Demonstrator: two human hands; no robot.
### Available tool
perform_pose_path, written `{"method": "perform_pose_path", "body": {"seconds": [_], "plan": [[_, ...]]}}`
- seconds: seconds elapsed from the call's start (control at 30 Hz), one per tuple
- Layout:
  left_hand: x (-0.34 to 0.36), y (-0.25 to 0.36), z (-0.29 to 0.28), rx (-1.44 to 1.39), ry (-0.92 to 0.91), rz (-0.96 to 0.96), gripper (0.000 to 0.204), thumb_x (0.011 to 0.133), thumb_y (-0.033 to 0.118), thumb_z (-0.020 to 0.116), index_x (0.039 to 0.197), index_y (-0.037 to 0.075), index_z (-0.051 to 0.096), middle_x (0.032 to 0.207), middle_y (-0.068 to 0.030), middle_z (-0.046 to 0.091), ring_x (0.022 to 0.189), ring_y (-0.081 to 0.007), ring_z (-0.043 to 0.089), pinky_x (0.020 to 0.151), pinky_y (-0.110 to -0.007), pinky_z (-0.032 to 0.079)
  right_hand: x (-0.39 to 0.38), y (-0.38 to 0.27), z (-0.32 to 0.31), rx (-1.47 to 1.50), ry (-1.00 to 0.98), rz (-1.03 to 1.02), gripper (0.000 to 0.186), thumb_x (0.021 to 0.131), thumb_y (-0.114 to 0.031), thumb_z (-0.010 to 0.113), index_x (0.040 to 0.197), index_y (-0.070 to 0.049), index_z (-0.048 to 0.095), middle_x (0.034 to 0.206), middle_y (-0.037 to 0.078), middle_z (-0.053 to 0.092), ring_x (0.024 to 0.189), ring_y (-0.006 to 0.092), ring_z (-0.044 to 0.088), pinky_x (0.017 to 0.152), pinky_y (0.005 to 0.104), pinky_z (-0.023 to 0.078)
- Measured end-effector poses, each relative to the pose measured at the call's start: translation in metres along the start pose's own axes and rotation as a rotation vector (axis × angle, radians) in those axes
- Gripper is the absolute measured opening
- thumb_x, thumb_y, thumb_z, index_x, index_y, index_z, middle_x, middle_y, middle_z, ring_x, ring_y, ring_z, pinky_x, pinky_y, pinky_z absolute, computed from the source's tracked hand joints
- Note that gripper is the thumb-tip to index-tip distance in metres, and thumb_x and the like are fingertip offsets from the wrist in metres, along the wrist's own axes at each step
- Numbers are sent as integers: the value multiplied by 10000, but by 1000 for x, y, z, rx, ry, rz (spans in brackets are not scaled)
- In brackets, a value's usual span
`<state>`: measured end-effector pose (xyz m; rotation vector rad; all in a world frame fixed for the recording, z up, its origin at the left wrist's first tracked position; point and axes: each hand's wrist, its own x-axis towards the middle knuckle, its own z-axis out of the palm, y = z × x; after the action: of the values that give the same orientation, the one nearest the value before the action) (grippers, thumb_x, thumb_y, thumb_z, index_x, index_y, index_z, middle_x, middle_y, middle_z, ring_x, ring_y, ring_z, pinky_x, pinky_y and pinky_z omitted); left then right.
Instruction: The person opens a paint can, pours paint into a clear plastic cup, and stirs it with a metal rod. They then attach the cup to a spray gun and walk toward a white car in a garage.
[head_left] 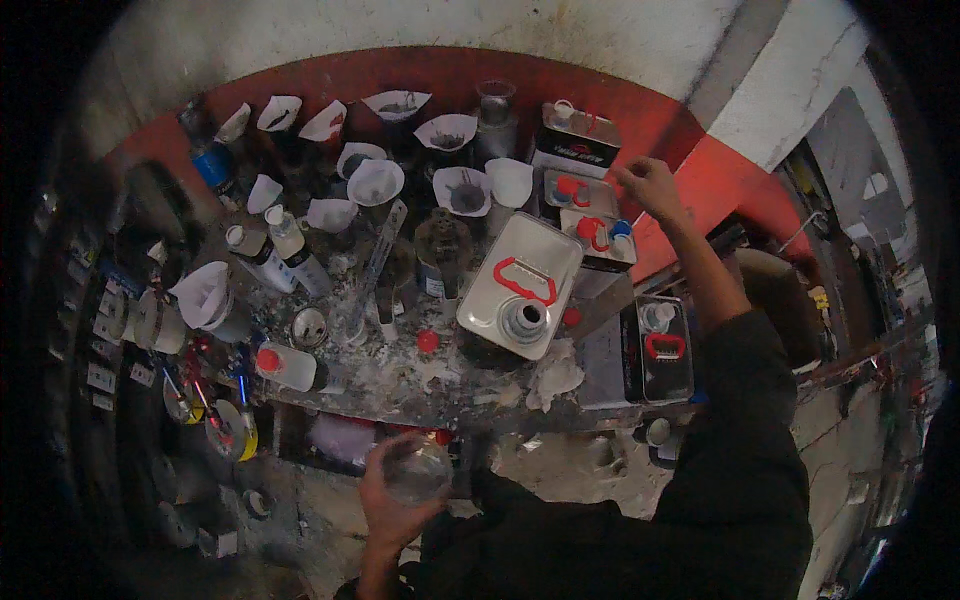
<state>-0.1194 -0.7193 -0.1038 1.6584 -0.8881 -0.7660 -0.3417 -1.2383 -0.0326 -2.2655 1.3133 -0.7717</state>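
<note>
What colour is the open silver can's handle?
The handle is red, seen best in the head view.

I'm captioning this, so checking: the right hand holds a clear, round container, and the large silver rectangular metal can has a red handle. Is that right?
The hand is wrong: the head view shows the clear, round container in the left hand. The large silver rectangular metal can does have a red handle.

The large can point(490, 300) is silver with a red handle point(527, 282). The cup point(418, 472) is clear. Paper cones point(377, 182) are white, some smudged grey; the worktop point(430, 385) is grey, blotched white; the sleeve point(745, 430) black.
</note>
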Motion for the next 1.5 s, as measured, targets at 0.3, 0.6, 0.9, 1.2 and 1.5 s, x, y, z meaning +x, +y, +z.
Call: {"method": "perform_pose_path", "body": {"seconds": [0.3, 0.6, 0.9, 1.2, 1.5], "plan": [[-18, -34, -23, -169, -147, 174, 721, 662, 104, 853, 1279, 11, 491, 1191, -134, 632, 1093, -232, 628, 969, -361, 489, -112, -186, 42, -232, -660, -187, 432, 915, -407, 626, 985, 4, 736, 842, 137, 730, 686, 194, 687, 641, 332, 515], [-51, -77, -56, -285, -134, 74, 756, 675, 89, 860, 1321, 28, 471, 1192, -116, 610, 1088, -216, 604, 958, -351, 483, -167, -233, 56, 173, -772, 97, 386, 982, -345, 564, 923, 8, 709, 729, 23, 680, 572, 98, 579, 537, 287, 458], [-92, -129, -79, -141, -99, 94, 806, 680, 116, 839, 1368, 49, 427, 1230, -141, 582, 1121, -289, 582, 993, -398, 457, -297, -308, 116, 566, -959, 401, 307, 1012, -344, 531, 912, -72, 630, 747, -34, 620, 595, 50, 486, 526, 208, 356], [-128, -177, -88, -170, 73, 18, 785, 662, 185, 856, 1349, 75, 491, 1274, -168, 550, 1212, -327, 524, 1032, -414, 416, -381, -329, 183, 452, -979, 319, 284, 1020, -338, 517, 1034, -71, 612, 864, -28, 597, 722, 43, 501, 655, 207, 419], [-155, -205, -94, -161, 134, -38, 764, 665, 135, 866, 1334, 57, 504, 1281, -133, 569, 1219, -262, 531, 1038, -393, 415, -430, -333, 227, 385, -967, 226, 329, 1014, -305, 519, 1014, 14, 599, 835, 38, 601, 747, 109, 544, 665, 274, 446]]}}
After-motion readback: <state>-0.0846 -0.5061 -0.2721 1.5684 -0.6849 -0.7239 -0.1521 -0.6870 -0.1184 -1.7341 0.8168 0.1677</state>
